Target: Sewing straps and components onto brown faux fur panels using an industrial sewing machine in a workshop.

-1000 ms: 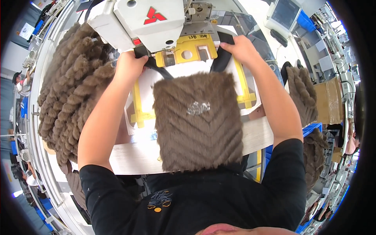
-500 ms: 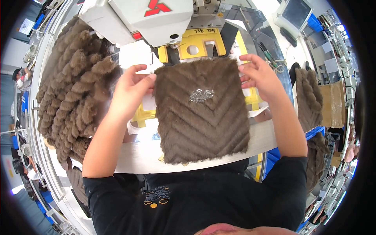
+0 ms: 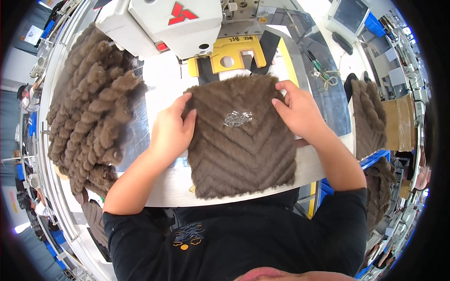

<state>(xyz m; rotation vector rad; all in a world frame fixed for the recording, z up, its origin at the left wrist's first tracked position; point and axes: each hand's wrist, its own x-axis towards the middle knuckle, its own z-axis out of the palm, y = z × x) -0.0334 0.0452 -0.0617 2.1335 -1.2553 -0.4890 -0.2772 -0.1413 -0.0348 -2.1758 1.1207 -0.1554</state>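
fur panel (image 3: 241, 159) near table edge (image 3: 164, 199)

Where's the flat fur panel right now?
Head view, center: the fur panel lies on the white table, between left hand and right hand, pictured just below the yellow frame.

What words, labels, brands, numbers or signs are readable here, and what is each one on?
Yellow plate: dark handwritten characters, legible but not copied out here.
White machine head: a red emblem, brand left unnamed.
Black shirt: a line drawing with an orange dot; no clear lettering.
Grey screen: nothing readable at this size.
Brown furry panel: no lettering visible, just a shiny silver patch.
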